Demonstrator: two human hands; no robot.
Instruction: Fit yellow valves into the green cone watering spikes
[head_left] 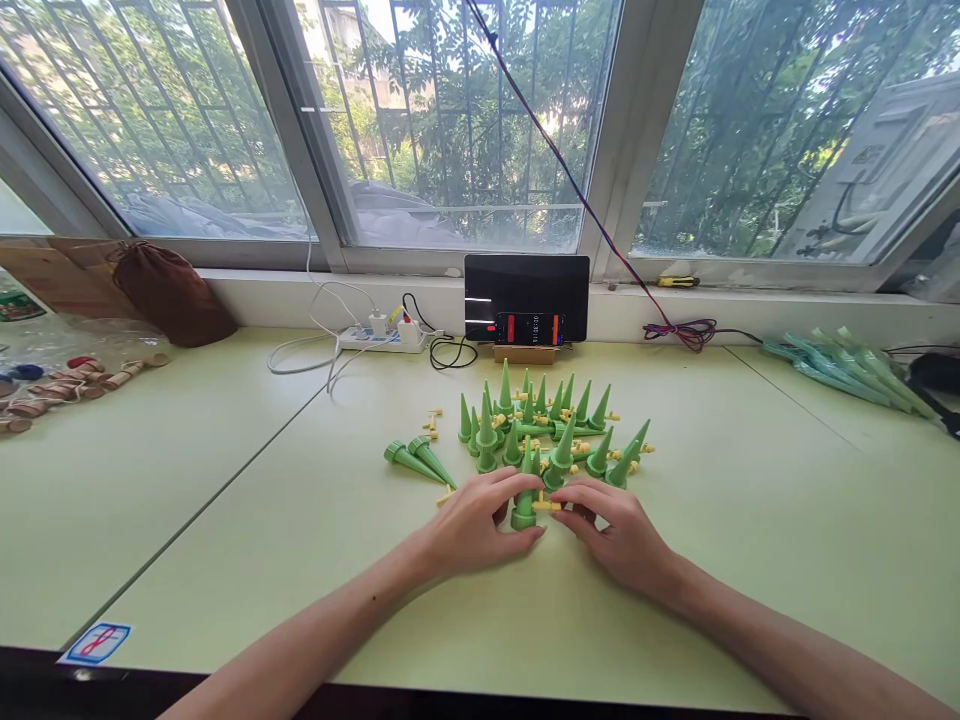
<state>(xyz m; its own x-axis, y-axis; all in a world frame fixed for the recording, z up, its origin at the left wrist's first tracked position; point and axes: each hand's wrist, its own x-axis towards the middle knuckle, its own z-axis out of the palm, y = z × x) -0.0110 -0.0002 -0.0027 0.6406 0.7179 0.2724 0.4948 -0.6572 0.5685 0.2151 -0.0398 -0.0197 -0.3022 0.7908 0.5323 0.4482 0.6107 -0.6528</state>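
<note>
My left hand (480,515), loosely curled, has hold of a green spike (524,512) on the counter (247,560), just in front of the other green spikes (562,455). My right hand (611,520), nearly closed, pinches a yellow valve (547,506) at its side. Far left, a brown drawstring bag (169,298) is gathered, contents hidden; whether the plastic sleeves (847,370) at right contain anything, I can't tell.

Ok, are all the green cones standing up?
No, two green cones lie on their sides near the left hand.
</note>
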